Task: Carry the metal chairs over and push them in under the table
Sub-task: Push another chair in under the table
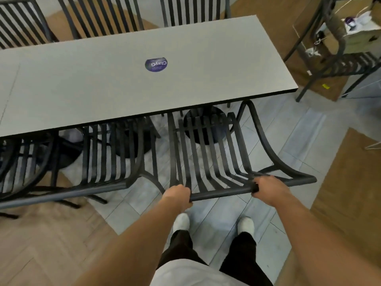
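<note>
Both the left hand (pixel 179 194) and the right hand (pixel 266 189) grip the top rail of a black metal chair (pixel 208 153). Its seat sits partly under the grey table (pixel 123 83), beside another chair (pixel 107 153) already tucked in.

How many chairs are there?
7: three behind the table, three on the near side, one far right. More may be hidden.

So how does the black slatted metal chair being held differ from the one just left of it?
Both hands, left and right, grip the held chair's top rail; nobody touches the left chair. The held chair sits at the grey table's right end, the left chair nearer its middle. Both are partly tucked under.
</note>
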A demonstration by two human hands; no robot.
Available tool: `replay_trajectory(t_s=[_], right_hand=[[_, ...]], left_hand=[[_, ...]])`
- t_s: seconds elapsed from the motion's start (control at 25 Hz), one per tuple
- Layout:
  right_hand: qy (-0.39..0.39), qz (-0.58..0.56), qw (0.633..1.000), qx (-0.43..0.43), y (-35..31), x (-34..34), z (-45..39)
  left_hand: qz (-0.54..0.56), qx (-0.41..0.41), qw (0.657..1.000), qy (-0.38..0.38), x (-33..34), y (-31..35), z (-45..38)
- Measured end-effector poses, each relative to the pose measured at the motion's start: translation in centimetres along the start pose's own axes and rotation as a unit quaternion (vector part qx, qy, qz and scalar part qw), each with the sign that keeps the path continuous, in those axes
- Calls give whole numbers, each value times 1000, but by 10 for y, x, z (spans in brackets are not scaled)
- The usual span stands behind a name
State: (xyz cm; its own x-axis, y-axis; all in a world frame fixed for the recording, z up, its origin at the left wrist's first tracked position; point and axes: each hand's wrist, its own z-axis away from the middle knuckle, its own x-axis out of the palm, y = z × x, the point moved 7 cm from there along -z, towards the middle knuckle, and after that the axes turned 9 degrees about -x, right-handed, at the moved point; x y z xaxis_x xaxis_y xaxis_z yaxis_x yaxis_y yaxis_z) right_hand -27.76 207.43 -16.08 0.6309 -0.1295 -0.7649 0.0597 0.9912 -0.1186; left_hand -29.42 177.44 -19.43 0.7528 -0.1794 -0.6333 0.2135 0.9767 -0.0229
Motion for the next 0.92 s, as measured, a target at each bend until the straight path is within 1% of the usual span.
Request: replay_trajectory(t_s=[0.08, 0.16, 0.28, 0.48, 0.6, 0.76, 0.92], right_hand=[[-27, 29, 999, -32, 14, -3, -7], [-38, 68, 994, -78, 26, -5, -11], [-32, 121, 985, -117, 47, -8, -8], [-32, 143, 980, -134, 80, -1, 11], [-42, 145, 979, -135, 105, 1, 14], [-34, 151, 979, -131, 123, -10, -3], [-37, 138, 982, -126, 127, -25, -24]], left_hand=[[30, -63, 997, 26, 0, 13, 3], [54, -116, 990, 54, 4, 28, 8], [65, -162, 983, 62, 8, 51, 13], [81, -189, 977, 54, 17, 91, 24], [90, -190, 976, 52, 14, 112, 21], [64, -174, 980, 70, -5, 130, 10], [47, -174, 981, 77, -24, 129, -4]])
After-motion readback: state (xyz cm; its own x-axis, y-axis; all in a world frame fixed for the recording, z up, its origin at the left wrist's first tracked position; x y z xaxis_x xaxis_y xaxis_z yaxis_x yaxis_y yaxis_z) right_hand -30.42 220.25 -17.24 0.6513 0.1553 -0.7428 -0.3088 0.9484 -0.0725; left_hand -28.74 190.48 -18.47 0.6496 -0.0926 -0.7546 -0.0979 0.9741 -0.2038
